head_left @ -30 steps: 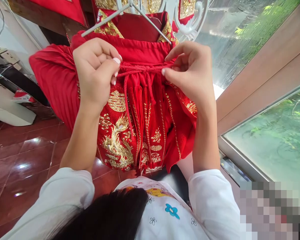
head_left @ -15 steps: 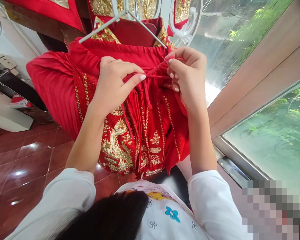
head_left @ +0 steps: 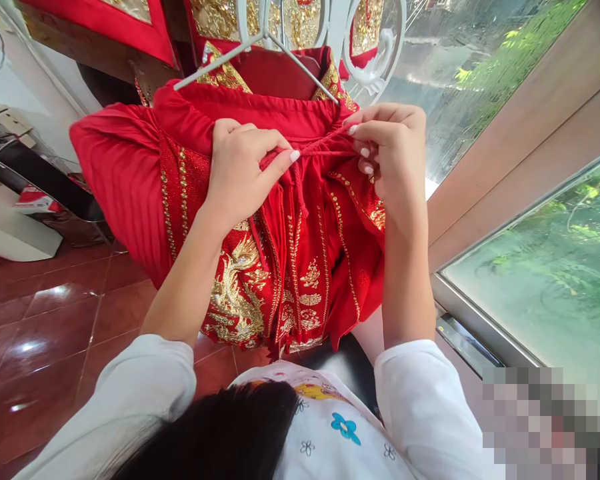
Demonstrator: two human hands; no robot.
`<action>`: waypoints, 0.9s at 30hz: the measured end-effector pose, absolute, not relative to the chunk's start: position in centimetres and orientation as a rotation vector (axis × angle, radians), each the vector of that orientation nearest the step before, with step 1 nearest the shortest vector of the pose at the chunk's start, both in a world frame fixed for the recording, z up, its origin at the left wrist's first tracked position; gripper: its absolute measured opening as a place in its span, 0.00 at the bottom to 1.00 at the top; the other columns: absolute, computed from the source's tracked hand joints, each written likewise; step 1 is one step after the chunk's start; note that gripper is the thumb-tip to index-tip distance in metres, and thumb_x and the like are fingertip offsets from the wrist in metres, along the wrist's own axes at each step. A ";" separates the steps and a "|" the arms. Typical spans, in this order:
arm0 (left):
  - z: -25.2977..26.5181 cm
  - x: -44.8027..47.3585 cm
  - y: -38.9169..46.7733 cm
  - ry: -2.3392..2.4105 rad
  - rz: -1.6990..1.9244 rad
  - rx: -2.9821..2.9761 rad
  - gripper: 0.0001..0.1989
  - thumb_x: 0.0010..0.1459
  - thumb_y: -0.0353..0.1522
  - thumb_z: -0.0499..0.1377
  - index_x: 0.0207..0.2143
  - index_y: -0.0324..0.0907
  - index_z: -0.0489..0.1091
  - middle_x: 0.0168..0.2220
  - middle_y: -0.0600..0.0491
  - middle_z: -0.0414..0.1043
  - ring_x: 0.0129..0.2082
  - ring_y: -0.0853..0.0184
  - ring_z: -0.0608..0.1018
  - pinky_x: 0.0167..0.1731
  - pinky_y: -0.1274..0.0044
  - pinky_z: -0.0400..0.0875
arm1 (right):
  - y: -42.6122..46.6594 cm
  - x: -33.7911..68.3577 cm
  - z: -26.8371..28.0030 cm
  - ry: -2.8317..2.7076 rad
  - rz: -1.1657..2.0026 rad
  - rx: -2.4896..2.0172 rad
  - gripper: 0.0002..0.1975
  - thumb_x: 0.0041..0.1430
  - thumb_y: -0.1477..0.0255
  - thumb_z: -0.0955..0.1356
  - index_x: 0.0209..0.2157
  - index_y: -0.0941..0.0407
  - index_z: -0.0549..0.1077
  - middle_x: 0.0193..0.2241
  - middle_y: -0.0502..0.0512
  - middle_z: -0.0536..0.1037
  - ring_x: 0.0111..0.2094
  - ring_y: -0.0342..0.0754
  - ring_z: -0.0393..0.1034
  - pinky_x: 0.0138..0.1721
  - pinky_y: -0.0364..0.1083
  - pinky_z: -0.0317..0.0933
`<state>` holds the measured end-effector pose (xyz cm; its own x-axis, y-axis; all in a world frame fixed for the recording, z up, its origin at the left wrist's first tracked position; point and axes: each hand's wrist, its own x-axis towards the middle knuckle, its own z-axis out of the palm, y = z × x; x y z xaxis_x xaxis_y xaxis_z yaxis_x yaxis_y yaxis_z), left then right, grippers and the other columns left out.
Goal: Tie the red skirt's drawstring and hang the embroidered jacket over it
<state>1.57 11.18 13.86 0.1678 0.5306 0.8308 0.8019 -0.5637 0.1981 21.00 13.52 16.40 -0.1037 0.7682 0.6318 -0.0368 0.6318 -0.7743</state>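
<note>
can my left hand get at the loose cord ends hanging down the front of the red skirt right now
Probably yes. The left hand pinches the drawstring just above the loose cord ends, and nothing covers them on the red skirt.

Bright daylight from window [head_left: 530, 280], glossy floor [head_left: 45, 333] glare, edges stretched

A red skirt [head_left: 260, 253] with gold embroidery hangs from a white hanger [head_left: 275, 43] above a glossy red-brown tiled floor [head_left: 45, 333].

Glossy red floor tiles [head_left: 55, 313] (daylit window [head_left: 545, 280])
</note>
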 end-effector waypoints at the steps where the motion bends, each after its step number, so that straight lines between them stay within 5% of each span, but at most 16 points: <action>1: 13.8 1.6 11.2 -1.281 -1.355 -2.159 0.18 0.59 0.47 0.53 0.29 0.44 0.74 0.23 0.55 0.69 0.29 0.68 0.68 0.44 0.66 0.57 | 13.7 20.9 16.3 -1.524 0.767 -0.627 0.05 0.47 0.79 0.63 0.22 0.57 0.68 0.14 0.46 0.55 0.16 0.37 0.44 0.15 0.41 0.38; 8: 13.4 0.4 9.9 -1.230 -1.334 -2.086 0.18 0.57 0.40 0.59 0.43 0.35 0.70 0.41 0.49 0.72 0.43 0.64 0.70 0.49 0.67 0.61 | 12.3 21.3 16.2 -1.703 0.523 -0.843 0.08 0.50 0.80 0.65 0.22 0.54 0.68 0.19 0.49 0.66 0.19 0.42 0.59 0.21 0.45 0.58; 12: 12.5 -1.0 8.8 -1.151 -1.416 -1.926 0.17 0.48 0.38 0.67 0.35 0.33 0.71 0.43 0.46 0.70 0.46 0.63 0.69 0.51 0.66 0.61 | 10.9 22.6 16.4 -1.835 0.541 -0.899 0.10 0.52 0.67 0.69 0.20 0.52 0.68 0.20 0.52 0.68 0.24 0.47 0.64 0.25 0.49 0.62; 16: 12.5 -0.5 7.9 -0.889 -1.688 -1.907 0.09 0.51 0.32 0.65 0.30 0.34 0.71 0.39 0.49 0.72 0.42 0.68 0.72 0.47 0.72 0.66 | 10.4 23.0 16.8 -1.923 0.668 -0.717 0.11 0.53 0.61 0.67 0.22 0.51 0.70 0.32 0.52 0.74 0.28 0.44 0.66 0.25 0.46 0.63; 22: 13.7 3.2 8.6 -0.700 -2.214 -2.248 0.12 0.63 0.35 0.52 0.37 0.33 0.67 0.35 0.50 0.74 0.37 0.72 0.77 0.42 0.76 0.71 | 11.1 21.2 17.5 -1.892 1.027 -0.356 0.11 0.63 0.68 0.59 0.43 0.50 0.70 0.50 0.44 0.70 0.49 0.38 0.67 0.51 0.45 0.64; 25: 14.1 3.5 9.8 -0.625 -2.359 -2.348 0.14 0.63 0.40 0.52 0.35 0.37 0.62 0.28 0.54 0.70 0.33 0.72 0.76 0.45 0.73 0.71 | 11.6 19.7 17.6 -1.841 0.926 -0.511 0.17 0.68 0.68 0.53 0.50 0.51 0.66 0.42 0.47 0.72 0.43 0.36 0.69 0.44 0.43 0.66; 27: 14.3 2.7 10.2 -0.570 -2.438 -2.464 0.14 0.61 0.42 0.53 0.34 0.39 0.60 0.25 0.56 0.66 0.31 0.72 0.75 0.47 0.69 0.70 | 12.1 19.0 17.5 -1.734 0.854 -0.670 0.17 0.69 0.69 0.52 0.45 0.53 0.68 0.31 0.47 0.69 0.33 0.35 0.68 0.35 0.41 0.66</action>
